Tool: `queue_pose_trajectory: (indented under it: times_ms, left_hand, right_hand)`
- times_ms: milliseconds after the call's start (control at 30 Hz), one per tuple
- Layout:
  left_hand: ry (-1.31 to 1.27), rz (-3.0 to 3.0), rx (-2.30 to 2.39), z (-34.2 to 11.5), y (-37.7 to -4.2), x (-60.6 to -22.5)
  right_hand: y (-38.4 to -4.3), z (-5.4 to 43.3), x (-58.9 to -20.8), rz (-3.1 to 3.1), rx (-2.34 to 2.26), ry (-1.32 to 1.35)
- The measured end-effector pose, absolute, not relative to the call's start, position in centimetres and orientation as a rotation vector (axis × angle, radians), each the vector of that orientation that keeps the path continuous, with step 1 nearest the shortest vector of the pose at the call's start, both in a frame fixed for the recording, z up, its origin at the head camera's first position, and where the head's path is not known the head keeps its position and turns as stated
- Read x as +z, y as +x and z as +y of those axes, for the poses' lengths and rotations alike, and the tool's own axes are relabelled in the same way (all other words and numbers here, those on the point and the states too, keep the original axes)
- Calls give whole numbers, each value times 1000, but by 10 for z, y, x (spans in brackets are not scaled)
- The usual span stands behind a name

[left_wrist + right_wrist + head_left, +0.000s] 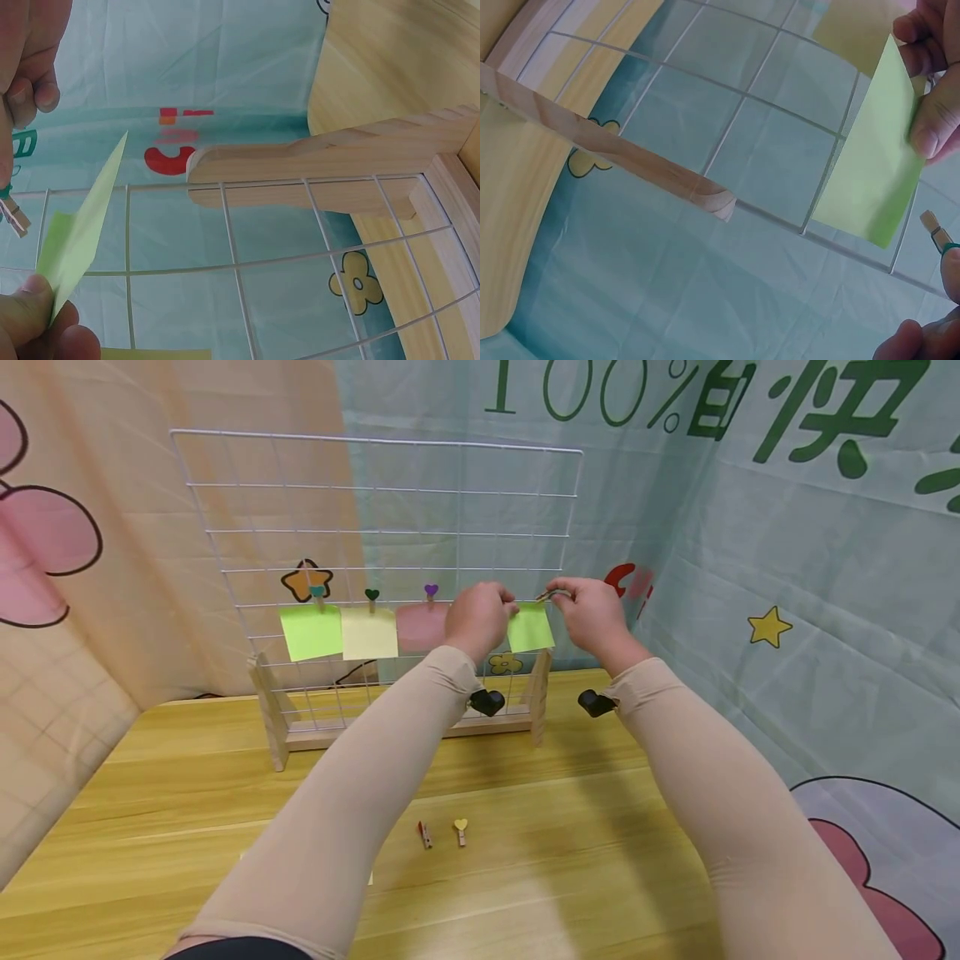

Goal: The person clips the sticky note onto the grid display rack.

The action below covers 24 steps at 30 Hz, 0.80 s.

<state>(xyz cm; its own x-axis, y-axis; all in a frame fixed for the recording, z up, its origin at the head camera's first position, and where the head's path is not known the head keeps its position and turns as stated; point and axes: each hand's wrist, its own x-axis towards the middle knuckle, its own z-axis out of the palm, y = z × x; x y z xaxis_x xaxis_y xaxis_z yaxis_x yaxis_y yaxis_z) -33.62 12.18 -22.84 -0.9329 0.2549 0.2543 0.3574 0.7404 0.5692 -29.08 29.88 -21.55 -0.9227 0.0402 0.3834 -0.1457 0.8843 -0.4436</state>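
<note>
My left hand (480, 620) pinches a light green sticky note (531, 627) by its edge, at the right side of a white wire grid (375, 489). Just right of the note, my right hand (592, 614) pinches a small wooden clothespin (934, 229), its tip apart from the paper in the right wrist view. Farther left on the grid hang a green note (311, 633), a yellow note (369, 633) and a pink note (420, 627), clipped with heart-topped clothespins. A yellowish note (157, 354) shows beside my left hand in the left wrist view; in the head view the hand hides it.
The grid stands in a wooden base (491, 724) on a wood-grain table (510, 893). A red clothespin (425, 835) and a yellow heart clothespin (461, 832) lie in front of it. Printed cloth (750, 552) hangs behind and to the right.
</note>
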Motion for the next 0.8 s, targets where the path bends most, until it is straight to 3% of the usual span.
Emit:
queue_pose_trajectory:
  times_ms: [800]
  left_hand:
    - [-500, -2771, -945, 120, -332, -228]
  right_hand:
    - [-300, 294, -216, -2679, 712, 17]
